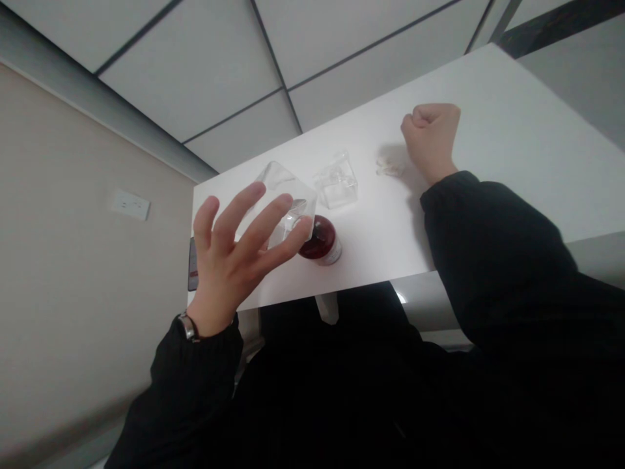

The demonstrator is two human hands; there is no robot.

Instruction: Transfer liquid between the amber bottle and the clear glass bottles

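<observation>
Two hands reach my feed over the white surface (512, 143): left hand (227, 264), fingers spread, gripping a tilted clear glass (278, 176); dark-red jar (321, 238) just right, nearer this hand, partly covered; second glass (338, 185) beyond; pale scraps (389, 167); right hand (432, 138) fisted, contents I can't tell.

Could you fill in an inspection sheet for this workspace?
Surface: white table.
Job's things: tilted clear container, overlapping the dark red round container in view; second clear container on the table.
Clutter: small whitish item, too blurred to identify; dark-edged flat item at the left edge, partly hidden.
Hands: left hand holds the tilted clear container; right hand is a fist, contents hidden.
Cables: nothing seen.
Surroundings: white panels; wall socket.
</observation>
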